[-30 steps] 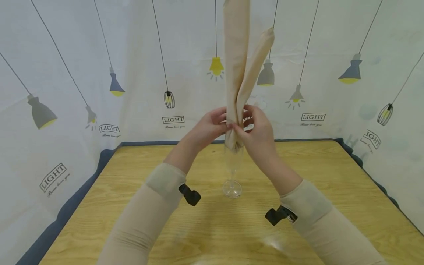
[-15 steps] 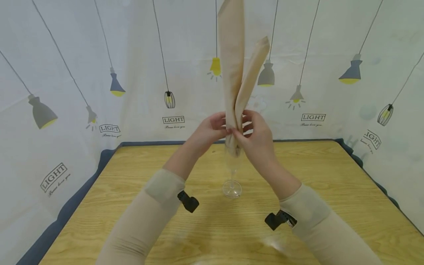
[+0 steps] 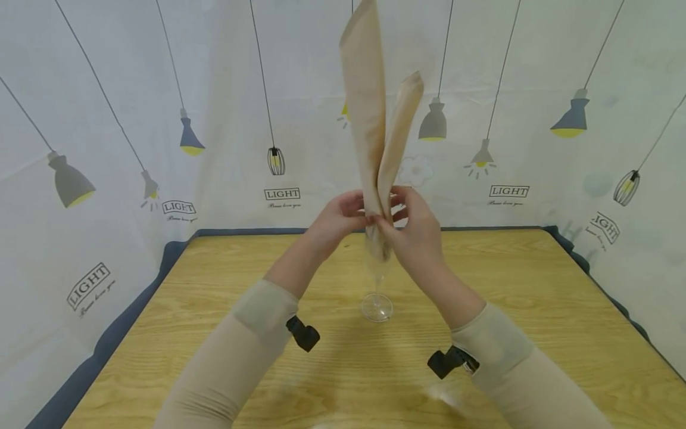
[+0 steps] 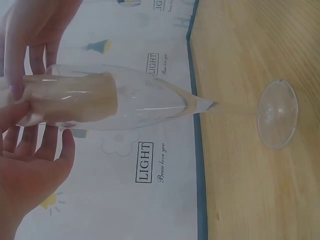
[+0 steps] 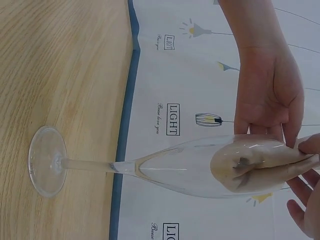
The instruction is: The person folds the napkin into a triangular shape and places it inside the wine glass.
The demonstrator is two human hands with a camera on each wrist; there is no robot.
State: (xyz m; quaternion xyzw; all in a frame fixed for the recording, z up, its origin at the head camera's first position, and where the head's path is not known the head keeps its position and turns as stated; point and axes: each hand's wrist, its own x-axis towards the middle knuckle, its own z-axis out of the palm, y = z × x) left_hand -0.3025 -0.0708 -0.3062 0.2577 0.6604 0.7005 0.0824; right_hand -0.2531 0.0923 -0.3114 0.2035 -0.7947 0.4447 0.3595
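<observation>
A cream cloth napkin (image 3: 367, 101), folded into one tall and one shorter upright roll, stands with its lower end inside a clear champagne flute (image 4: 150, 102). The flute is upright on its round foot. From the left, my left hand (image 3: 336, 221) pinches the napkin near the rim, thumb in front and fingers behind. My right hand (image 3: 417, 227) does the same from the right, and both thumbs nearly meet at the front fold. In the right wrist view, the napkin's rounded bottom end (image 5: 242, 167) fills the upper part of the bowl, with bare glass below it.
The flute stands on a wood-grain table (image 3: 225, 333). Behind the table and along both sides hangs a pale cloth (image 3: 225, 77) printed with lamps and the word LIGHT. A dark blue border (image 3: 241, 232) runs along the table's far edge.
The napkin has slid lower into the flute, and both hands have moved down with it. Its two upper tips now sit lower and lean more to the left. The flute's foot stays in place.
</observation>
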